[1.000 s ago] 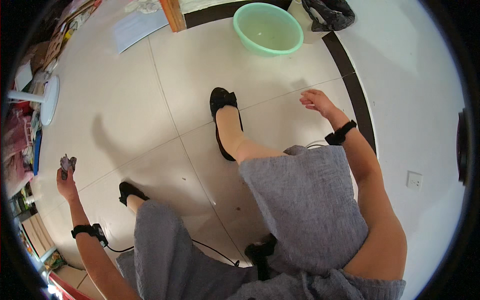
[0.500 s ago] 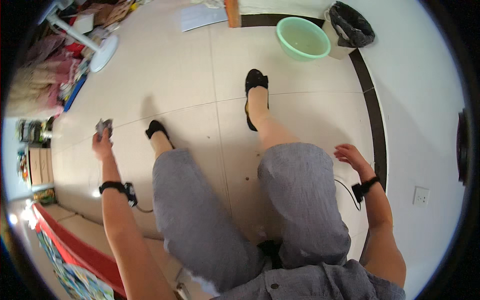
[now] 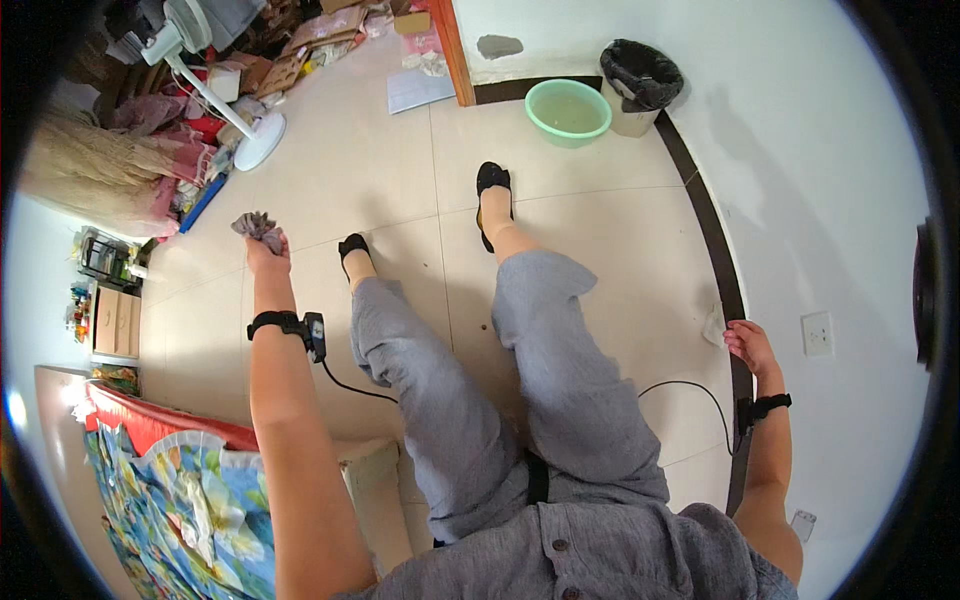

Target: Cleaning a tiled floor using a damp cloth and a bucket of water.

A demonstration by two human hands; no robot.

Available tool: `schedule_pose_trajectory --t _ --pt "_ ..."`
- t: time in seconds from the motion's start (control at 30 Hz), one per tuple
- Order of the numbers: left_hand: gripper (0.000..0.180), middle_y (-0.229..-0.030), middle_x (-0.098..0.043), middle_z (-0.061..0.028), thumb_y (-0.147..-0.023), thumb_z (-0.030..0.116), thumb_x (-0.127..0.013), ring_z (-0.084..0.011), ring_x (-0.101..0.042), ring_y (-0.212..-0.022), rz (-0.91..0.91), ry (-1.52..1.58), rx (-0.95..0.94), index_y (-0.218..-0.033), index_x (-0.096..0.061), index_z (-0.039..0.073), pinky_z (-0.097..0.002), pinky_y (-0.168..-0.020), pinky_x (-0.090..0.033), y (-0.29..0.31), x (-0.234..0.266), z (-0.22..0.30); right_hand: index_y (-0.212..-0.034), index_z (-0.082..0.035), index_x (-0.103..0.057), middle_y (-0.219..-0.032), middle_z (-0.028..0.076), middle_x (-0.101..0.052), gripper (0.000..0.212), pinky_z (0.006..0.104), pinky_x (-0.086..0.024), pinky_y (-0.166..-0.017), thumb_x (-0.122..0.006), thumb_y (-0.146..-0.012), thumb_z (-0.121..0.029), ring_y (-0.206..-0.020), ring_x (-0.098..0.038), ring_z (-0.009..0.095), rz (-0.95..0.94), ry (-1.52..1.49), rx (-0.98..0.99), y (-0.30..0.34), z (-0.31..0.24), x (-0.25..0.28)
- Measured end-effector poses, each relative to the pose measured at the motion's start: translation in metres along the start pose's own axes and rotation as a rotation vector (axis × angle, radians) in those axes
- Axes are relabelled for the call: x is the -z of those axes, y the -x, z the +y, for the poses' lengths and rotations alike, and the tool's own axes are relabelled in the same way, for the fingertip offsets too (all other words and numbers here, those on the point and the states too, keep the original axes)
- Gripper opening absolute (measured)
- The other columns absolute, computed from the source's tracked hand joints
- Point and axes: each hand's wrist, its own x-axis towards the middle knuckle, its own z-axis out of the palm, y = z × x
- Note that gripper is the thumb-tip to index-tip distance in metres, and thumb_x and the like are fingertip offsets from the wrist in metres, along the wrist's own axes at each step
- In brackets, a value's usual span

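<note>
A crumpled grey cloth [image 3: 258,230] is bunched in my left hand [image 3: 268,257], which is closed round it out over the floor. My right hand [image 3: 750,345] is low at the right, beside the white wall, with its fingers stretched out and slightly bent. Just past those fingertips a whitish patch [image 3: 713,326] shows against the dark skirting; what it is, and whether I touch it, I cannot make out. A black strap with a small cabled device is round each wrist.
Ahead stand a green basin [image 3: 568,112] holding liquid and a bin [image 3: 640,80] lined with a black bag. A white fan [image 3: 262,142] and piled clutter fill the far left. A bed with floral bedding [image 3: 200,510] is at the lower left. Loose cables hang from my wrists.
The view has shifted, showing more of the room ahead and the bed. My right hand has moved closer to the wall's skirting. My left hand still holds the grey cloth.
</note>
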Motion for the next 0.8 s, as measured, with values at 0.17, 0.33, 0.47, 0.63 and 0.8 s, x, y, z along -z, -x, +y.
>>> schedule_pose_trajectory --t 0.17,0.33,0.47,0.63,0.8 --pt "0.034 -0.086 -0.065 -0.0053 -0.094 0.036 -0.041 -0.0194 -0.063 -0.074 -0.197 -0.143 0.054 -0.088 -0.062 0.010 -0.0259 -0.053 -0.053 0.085 -0.034 0.032 -0.110 -0.002 -0.056 -0.087 0.005 -0.065 0.026 0.0227 -0.051 -0.064 -0.052 -0.091 -0.021 -0.073 -0.061 0.010 0.007 -0.085 0.057 0.047 0.017 0.042" --pt "0.030 -0.087 -0.064 -0.0026 -0.094 0.029 -0.039 -0.0185 -0.064 -0.079 -0.497 -0.169 0.011 -0.090 -0.061 0.010 -0.0232 -0.055 -0.051 0.136 -0.031 0.085 -0.109 -0.002 -0.056 -0.083 0.005 -0.065 0.026 0.0224 -0.051 -0.060 -0.052 -0.091 -0.020 -0.067 -0.061 0.010 0.049 -0.150 0.115 0.079 0.046 0.086" --pt "0.030 -0.089 -0.065 -0.0009 -0.093 0.028 -0.038 -0.0140 -0.064 -0.081 -0.714 -0.198 0.013 -0.090 -0.062 0.011 -0.0209 -0.053 -0.048 0.173 -0.024 0.109 -0.109 -0.002 -0.056 -0.081 0.003 -0.064 0.026 0.0219 -0.049 -0.057 -0.053 -0.090 -0.019 -0.065 -0.058 0.009 0.113 -0.120 0.104 0.111 0.071 0.119" --pt "0.043 -0.088 -0.066 -0.0185 -0.085 0.038 -0.046 -0.0344 -0.063 -0.087 -0.665 -2.255 -0.937 -0.089 -0.066 -0.001 -0.0446 -0.072 -0.050 0.173 -0.023 0.101 -0.104 -0.002 -0.057 -0.075 0.003 -0.062 0.025 0.0214 -0.046 -0.054 -0.054 -0.087 -0.020 -0.061 -0.056 0.009 0.074 0.254 0.098 0.115 0.026 0.138" --pt "0.049 -0.077 -0.065 -0.0239 -0.086 0.038 -0.045 -0.0410 -0.061 -0.078 -0.660 -1.852 -1.021 -0.076 -0.065 -0.005 -0.0464 -0.075 -0.046 0.140 -0.057 0.062 -0.103 -0.004 -0.061 -0.083 0.001 -0.061 0.033 0.0227 -0.043 -0.066 -0.054 -0.091 -0.034 -0.073 -0.053 0.008 -0.029 0.442 0.621 0.079 -0.139 0.052"
